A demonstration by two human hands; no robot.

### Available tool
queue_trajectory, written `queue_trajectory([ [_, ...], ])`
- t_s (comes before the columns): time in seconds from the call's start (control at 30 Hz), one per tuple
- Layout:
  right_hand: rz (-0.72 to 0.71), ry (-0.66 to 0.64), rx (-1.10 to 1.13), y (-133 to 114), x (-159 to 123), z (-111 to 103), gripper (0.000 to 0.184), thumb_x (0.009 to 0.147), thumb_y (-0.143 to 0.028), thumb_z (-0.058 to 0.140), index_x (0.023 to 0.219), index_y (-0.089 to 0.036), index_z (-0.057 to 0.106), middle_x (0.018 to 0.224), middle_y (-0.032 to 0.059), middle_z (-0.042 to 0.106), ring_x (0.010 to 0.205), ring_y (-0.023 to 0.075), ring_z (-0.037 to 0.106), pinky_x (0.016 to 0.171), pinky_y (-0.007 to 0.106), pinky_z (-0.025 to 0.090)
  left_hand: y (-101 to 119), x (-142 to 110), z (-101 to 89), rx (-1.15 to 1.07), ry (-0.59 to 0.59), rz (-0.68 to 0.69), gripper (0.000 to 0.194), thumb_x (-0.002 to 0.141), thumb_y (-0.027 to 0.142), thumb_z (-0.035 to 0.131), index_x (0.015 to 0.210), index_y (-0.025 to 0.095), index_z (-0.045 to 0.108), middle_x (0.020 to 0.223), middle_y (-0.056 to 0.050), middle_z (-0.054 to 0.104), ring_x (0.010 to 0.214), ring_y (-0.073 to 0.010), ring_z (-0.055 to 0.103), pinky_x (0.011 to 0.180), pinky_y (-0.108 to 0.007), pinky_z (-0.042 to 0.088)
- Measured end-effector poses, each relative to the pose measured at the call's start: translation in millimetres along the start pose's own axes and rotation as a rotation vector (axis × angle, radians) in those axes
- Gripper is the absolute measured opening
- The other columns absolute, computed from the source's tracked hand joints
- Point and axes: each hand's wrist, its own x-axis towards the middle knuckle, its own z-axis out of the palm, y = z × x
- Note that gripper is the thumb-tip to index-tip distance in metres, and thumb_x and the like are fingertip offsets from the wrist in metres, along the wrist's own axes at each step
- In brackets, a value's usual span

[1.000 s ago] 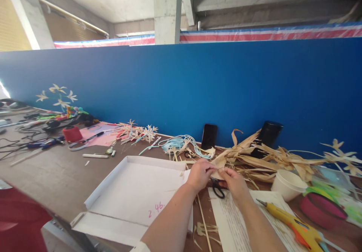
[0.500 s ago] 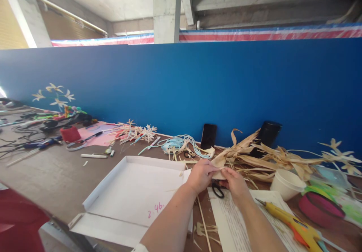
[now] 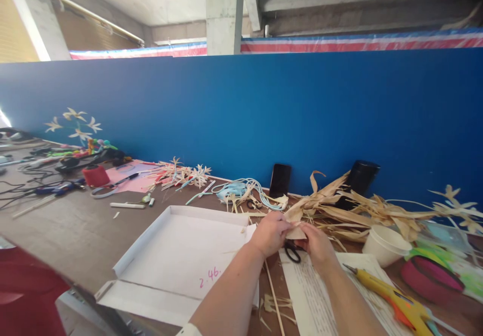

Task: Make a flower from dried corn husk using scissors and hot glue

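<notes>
Head view: left hand [image 3: 270, 234] and right hand [image 3: 316, 245] meet at a pale tan husk piece [image 3: 296, 231], fingers of both pinched closed on it. Piece appears thin, flat and papery, lighter than the bundle of dried husks [image 3: 332, 210] behind it; its lower part spreads between the hands, upper edge partly hidden by fingers. Location: above the brown surface [image 3: 147, 235], just right of an open white box [image 3: 188, 245]. Black-handled scissors [image 3: 292, 253] lie beneath the right hand, blades not visible. White cup [image 3: 385, 245] and yellow glue gun [image 3: 392, 296] at right, the latter partly over a printed sheet [image 3: 311, 296].
</notes>
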Motion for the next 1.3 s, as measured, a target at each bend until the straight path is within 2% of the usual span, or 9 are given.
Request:
queue_trajectory([
  [0.2,-0.056,-0.021,-0.093,-2.4,-2.7,0.3,0.030,0.068,-0.046,0.061,0.081,-0.020,0.068,0.081,0.0048,0.069,0.071,0.0210,0.061,0.056,0.028,0.047,2.9,0.9,-2.8,-0.003,-0.019,-0.033,0.025,0.083,0.018,0.044,0.088,0.020,0.069,0.078,-0.006,0.054,0.076,-0.0140,0.049,0.070,-0.025,0.041],
  [0.33,-0.096,0.064,-0.168,1.2,0.7,-1.7,0.036,0.063,-0.048,0.064,0.082,-0.019,0.068,0.079,0.0045,0.069,0.071,0.0224,0.061,0.057,0.029,0.048,8.1,2.2,-5.8,-0.048,0.007,-0.084,0.022,0.083,0.019,0.045,0.092,0.019,0.065,0.084,-0.006,0.056,0.082,-0.0150,0.051,0.074,-0.026,0.042],
  [0.6,-0.115,0.163,-0.270,2.3,4.5,-9.0,0.043,0.064,-0.050,0.061,0.091,-0.018,0.070,0.074,0.0041,0.069,0.064,0.0213,0.060,0.056,0.030,0.046,7.8,0.0,-5.1,-0.104,0.003,-0.132,0.019,0.073,0.009,0.049,0.081,0.017,0.064,0.086,-0.005,0.056,0.082,-0.0147,0.051,0.075,-0.025,0.043],
  [0.7,-0.153,0.175,-0.379,-2.2,2.9,-9.9,0.044,0.066,-0.052,0.059,0.093,-0.019,0.070,0.072,0.0039,0.069,0.062,0.0215,0.061,0.057,0.030,0.045,6.9,-0.1,-6.5,-0.152,0.059,-0.266,0.019,0.069,0.008,0.050,0.077,0.017,0.064,0.085,-0.004,0.056,0.079,-0.0138,0.052,0.075,-0.025,0.043],
  [0.8,-0.227,0.174,-0.468,-7.6,-0.6,-6.9,0.042,0.067,-0.052,0.058,0.090,-0.019,0.071,0.075,0.0044,0.070,0.066,0.0229,0.062,0.062,0.031,0.045,7.2,1.0,-7.1,-0.249,0.106,-0.437,0.015,0.073,0.018,0.051,0.083,0.017,0.063,0.084,-0.003,0.059,0.071,-0.0119,0.052,0.072,-0.025,0.043],
  [0.9,-0.301,0.167,-0.534,-12.1,-5.0,-1.8,0.038,0.067,-0.052,0.058,0.084,-0.021,0.071,0.076,0.0044,0.070,0.070,0.0239,0.062,0.066,0.031,0.045,8.1,1.8,-5.0,-0.394,0.048,-0.535,0.024,0.076,0.034,0.052,0.090,0.017,0.062,0.083,-0.002,0.062,0.068,-0.0119,0.054,0.066,-0.024,0.043],
  [1.03,-0.319,0.114,-0.567,-15.8,-10.0,2.4,0.040,0.070,-0.053,0.056,0.089,-0.021,0.071,0.070,0.0028,0.068,0.062,0.0212,0.059,0.061,0.030,0.044,7.1,1.4,0.1,-0.490,-0.028,-0.607,0.029,0.073,0.042,0.056,0.078,0.015,0.064,0.069,0.000,0.061,0.062,-0.0108,0.052,0.059,-0.022,0.040],
  [1.17,-0.274,0.094,-0.497,-15.5,-11.0,2.8,0.042,0.068,-0.053,0.059,0.089,-0.019,0.071,0.068,0.0022,0.067,0.065,0.0213,0.059,0.060,0.029,0.044,3.3,1.2,4.3,-0.593,-0.041,-0.699,0.029,0.070,0.042,0.059,0.073,0.013,0.061,0.060,0.002,0.055,0.054,-0.0089,0.048,0.053,-0.020,0.039],
  [1.3,-0.182,0.079,-0.307,-8.9,-7.5,2.8,0.046,0.067,-0.053,0.060,0.094,-0.016,0.069,0.074,0.0037,0.068,0.067,0.0219,0.060,0.060,0.029,0.046,1.6,2.3,6.0,-0.750,-0.088,-0.774,0.025,0.068,0.037,0.062,0.075,0.013,0.059,0.056,0.003,0.052,0.047,-0.0076,0.048,0.048,-0.020,0.039],
])
